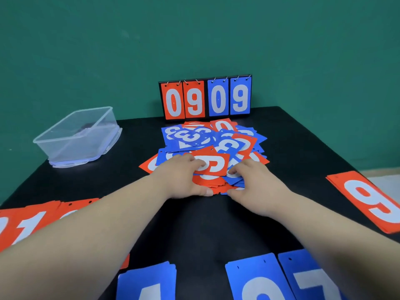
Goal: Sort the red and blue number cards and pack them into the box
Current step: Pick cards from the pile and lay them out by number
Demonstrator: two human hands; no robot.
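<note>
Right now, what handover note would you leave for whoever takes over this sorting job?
Hands: left hand and right hand both lie on the near edge of the mixed pile; grip unclear.
Done: left red stacks, right red stack, blue stacks nearest the camera.
To do: sort the pile, then pack everything into the clear box, which shows no cards.

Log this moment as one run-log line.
phase: sorting | left hand: gripping red cards at mixed card pile | right hand: on pile, grip unclear | clear box: open, back left
</note>
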